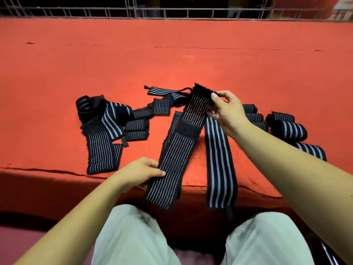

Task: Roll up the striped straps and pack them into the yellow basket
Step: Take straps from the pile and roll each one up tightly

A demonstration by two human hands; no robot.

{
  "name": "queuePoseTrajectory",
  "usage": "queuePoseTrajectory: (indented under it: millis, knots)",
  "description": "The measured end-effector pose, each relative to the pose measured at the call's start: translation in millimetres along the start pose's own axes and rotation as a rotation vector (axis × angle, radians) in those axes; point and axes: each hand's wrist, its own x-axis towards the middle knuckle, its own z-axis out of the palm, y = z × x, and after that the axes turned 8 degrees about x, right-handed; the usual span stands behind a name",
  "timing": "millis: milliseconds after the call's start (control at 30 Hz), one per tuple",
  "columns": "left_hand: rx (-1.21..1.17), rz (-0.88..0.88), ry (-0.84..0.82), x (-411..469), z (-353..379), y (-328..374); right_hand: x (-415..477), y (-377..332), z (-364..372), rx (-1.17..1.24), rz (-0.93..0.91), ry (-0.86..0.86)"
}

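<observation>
Pale trousers (133, 236) show just below the long strap (175, 155). The left hand (139, 173) pinches its side. The right hand (227, 111) pinches its far end.

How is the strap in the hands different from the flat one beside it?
The held strap has many thin stripes; the flat strap has a few thick ones. The left hand and right hand pinch the held strap, far end lifted; the flat strap lies on the table. Both are dark and unrolled.
</observation>
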Motion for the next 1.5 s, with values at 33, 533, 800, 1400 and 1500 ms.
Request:
queuePoseTrajectory:
  millis: [33, 533, 800, 1400, 1500]
  knots:
    - [0.066, 0.005, 0.024, -2.2, -1.6, 0.3, 0.1, 2.8, 2.9, -0.006, -0.001, -0.013]
    - [0.399, 0.067, 0.532, 43.9, -36.8, 30.5, 28.6, 48.2, 35.9, -0.244, -0.017, -0.075]
    - [-0.240, 0.054, 0.465, 138.9, -53.7, 47.0, 71.8, 86.8, 34.2, -0.366, 0.110, 0.022]
    - [-0.487, 0.228, 0.379, 150.9, -37.0, 80.5, 52.4, 75.3, 17.8, -0.078, 0.293, -0.065]
    - [-0.635, 0.338, 0.318, 126.6, -41.0, 92.5, 34.3, 49.6, 23.3, -0.077, 0.171, -0.132]
